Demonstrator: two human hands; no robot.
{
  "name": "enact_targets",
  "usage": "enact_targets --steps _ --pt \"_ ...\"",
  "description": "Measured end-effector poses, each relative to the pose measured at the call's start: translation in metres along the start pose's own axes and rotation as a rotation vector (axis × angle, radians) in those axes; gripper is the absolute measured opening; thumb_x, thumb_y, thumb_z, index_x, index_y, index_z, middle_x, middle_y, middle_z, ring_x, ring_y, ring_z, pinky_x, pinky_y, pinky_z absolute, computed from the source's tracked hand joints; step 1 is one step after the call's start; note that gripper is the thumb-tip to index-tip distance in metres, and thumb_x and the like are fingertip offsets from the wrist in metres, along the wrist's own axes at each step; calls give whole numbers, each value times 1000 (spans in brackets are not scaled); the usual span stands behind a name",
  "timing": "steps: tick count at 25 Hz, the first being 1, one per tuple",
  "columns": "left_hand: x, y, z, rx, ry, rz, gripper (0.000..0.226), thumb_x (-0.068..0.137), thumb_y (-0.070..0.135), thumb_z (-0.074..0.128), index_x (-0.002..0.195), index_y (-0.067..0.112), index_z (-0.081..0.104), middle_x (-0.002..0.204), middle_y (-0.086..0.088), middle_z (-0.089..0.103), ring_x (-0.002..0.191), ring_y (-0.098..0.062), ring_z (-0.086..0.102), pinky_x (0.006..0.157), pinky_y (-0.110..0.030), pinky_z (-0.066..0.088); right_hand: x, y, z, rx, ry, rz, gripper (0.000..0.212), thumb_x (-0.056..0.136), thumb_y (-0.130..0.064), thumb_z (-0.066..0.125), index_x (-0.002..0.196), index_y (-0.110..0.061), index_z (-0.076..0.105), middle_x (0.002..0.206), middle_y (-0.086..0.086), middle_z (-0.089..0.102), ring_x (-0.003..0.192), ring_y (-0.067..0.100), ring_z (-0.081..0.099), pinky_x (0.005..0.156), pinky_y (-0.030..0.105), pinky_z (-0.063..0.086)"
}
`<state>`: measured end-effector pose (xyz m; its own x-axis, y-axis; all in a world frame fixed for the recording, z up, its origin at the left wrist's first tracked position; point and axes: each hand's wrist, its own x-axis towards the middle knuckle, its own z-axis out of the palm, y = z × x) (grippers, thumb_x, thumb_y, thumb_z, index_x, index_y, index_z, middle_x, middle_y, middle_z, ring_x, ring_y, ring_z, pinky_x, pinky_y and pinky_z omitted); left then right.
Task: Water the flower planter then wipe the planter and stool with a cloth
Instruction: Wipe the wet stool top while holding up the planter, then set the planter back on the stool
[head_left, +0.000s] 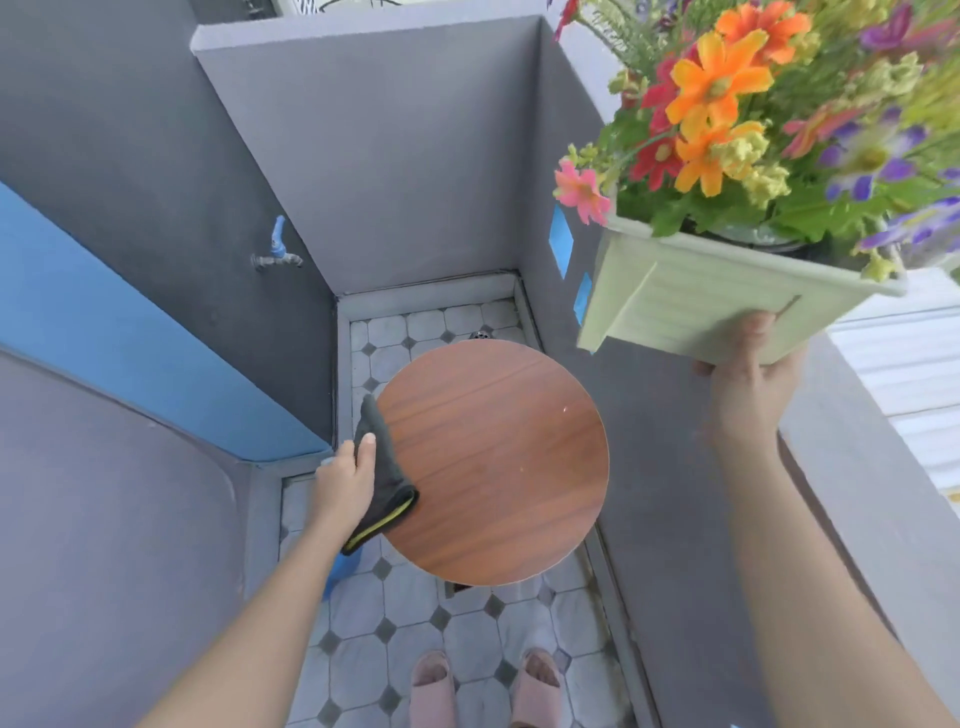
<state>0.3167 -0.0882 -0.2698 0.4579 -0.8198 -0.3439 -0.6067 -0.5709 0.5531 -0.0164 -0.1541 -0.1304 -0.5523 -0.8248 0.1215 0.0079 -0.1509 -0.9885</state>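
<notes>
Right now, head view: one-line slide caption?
Left hand wipes stool with cloth; right hand holds flower planter aloft.

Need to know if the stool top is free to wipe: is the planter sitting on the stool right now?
No, the right hand holds the planter up, clear of the stool.

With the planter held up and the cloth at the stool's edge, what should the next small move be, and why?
Probably sweep the cloth rightward across the stool. The left hand presses it only at the left rim, most of the top is uncovered, and the right hand holds the planter clear.
</notes>
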Motion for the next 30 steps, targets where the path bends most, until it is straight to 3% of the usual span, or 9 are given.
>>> enact_targets --steps 4,6,9,12,14,19,21,24,30 --pt "-5 4 -8 -86 -25 25 53 98 46 29 97 -1 55 92 -16 59 86 -27 49 71 -35 33 -53 10 25 68 -70 59 52 71 -60 52 108 -23 52 93 -4 56 76 10 56 52 16 47" --pt "-5 4 -10 -94 -27 58 54 98 44 30 90 -4 54 85 -17 59 82 -29 50 69 -36 34 -81 21 34 99 -119 136 63 66 -68 60 109 -22 52 93 0 56 71 9 56 49 16 46" --pt "-5 2 -10 -73 -19 72 52 98 44 30 79 1 50 74 -13 55 81 -33 52 73 -41 39 -114 40 45 70 -173 162 93 60 -77 63 120 -7 50 96 6 57 80 23 54 55 20 49" --pt "-4 -2 -7 -80 29 102 50 97 47 30 66 10 42 67 -10 50 83 -37 53 80 -46 43 -137 57 50 11 -193 169 77 65 -68 59 119 -13 55 91 -16 65 89 21 59 77 42 53" --pt "-2 -5 -6 -107 51 137 51 98 45 30 62 9 38 67 -12 48 83 -38 52 78 -46 42 -149 70 52 -2 -208 180 58 63 -66 60 109 -30 58 87 -31 66 87 2 62 82 42 52" --pt "0 -7 -4 -110 44 192 49 99 41 29 61 12 35 65 -9 45 74 -30 44 65 -38 31 -164 85 52 35 -235 111 34 73 -44 59 103 -30 52 96 -18 58 80 -22 57 67 1 43" --pt "3 -11 -3 -126 44 196 49 99 41 30 61 11 33 64 -9 44 70 -28 43 64 -37 29 -166 91 52 31 -237 108 29 75 -39 58 101 -27 52 91 -13 57 72 -19 57 59 2 43" --pt "5 -15 0 -122 63 216 50 99 41 30 62 8 33 63 -9 43 68 -26 39 65 -36 28 -168 102 49 22 -249 116 32 70 -54 54 91 -30 54 82 -7 55 62 -6 55 51 14 48" --pt "10 -12 3 -65 71 245 51 100 42 26 65 6 37 64 -8 44 69 -26 39 64 -36 27 -171 108 49 -24 -235 120 43 69 -55 57 100 -26 56 81 -12 58 66 4 56 53 20 49"
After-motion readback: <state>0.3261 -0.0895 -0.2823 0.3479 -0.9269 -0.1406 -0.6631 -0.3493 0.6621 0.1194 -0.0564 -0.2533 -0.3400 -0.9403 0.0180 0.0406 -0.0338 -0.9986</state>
